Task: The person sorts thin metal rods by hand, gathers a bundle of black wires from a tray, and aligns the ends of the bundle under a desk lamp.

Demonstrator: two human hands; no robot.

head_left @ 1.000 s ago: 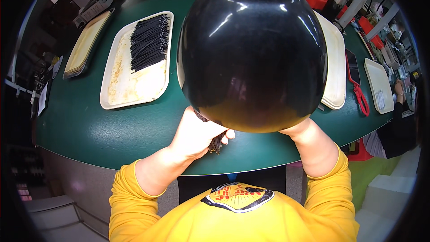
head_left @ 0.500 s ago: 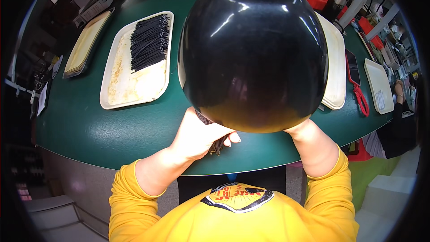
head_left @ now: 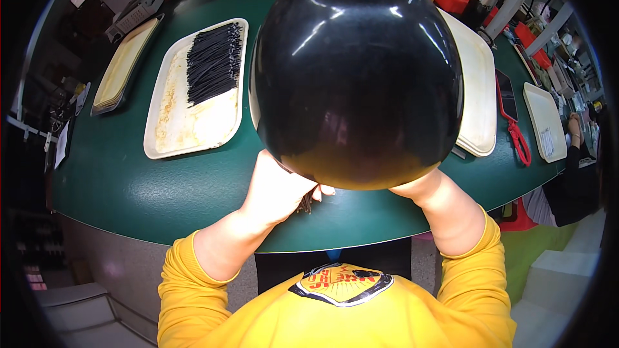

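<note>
Gripping a small dark bundle (head_left: 305, 202) at the near edge of the green worktop (head_left: 161, 180), the left hand (head_left: 280, 187) is closed, fingers curled over it; what the bundle is can't be told, mostly hidden. Right hand is out of sight behind a big glossy black dome (head_left: 358, 71) filling the centre of the view; only the right forearm (head_left: 445, 209) shows, so its grip can't be told. Toward the far left of the worktop lies a cream tray (head_left: 187, 122) w/ a pile of thin black sticks (head_left: 213, 61) at its far end. Another pale tray (head_left: 477, 90) sits on the right side, a red-handled tool (head_left: 518, 142) just beside it. Sleeves are yellow.
</note>
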